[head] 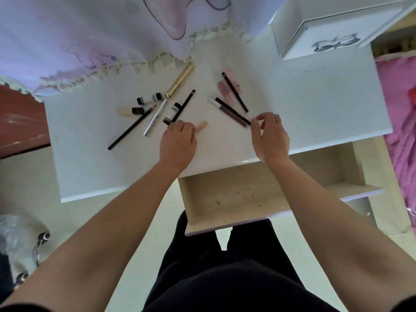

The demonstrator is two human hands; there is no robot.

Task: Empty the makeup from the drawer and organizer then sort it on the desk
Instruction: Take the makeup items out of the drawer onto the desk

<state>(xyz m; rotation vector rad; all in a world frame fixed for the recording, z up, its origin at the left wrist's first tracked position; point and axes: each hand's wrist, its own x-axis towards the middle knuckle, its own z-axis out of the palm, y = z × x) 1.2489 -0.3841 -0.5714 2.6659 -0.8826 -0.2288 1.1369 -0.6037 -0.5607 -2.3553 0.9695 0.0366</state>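
Makeup lies scattered on the white desk (315, 104). On the left are two small black-and-white tubes (149, 99), a beige concealer (130, 111), a long black pencil (132, 127), a silver tube (155, 117), a gold tube (180, 80) and another black pencil (183, 104). My left hand (177, 143) grips a beige stick (201, 126) beside a black-and-white tube (172, 112). On the right lie pink glosses (226, 90), black pencils (235, 92) and a mauve gloss (233, 115). My right hand (269, 136) pinches the near tip of a black pencil (231, 110).
The pulled-out wooden drawer (258, 199) below the desk edge shows a bare bottom. A white organizer box (326, 30) stands at the back right. A fringed pale cloth (101, 37) hangs over the back left. Pink bedding (400, 109) lies to the right.
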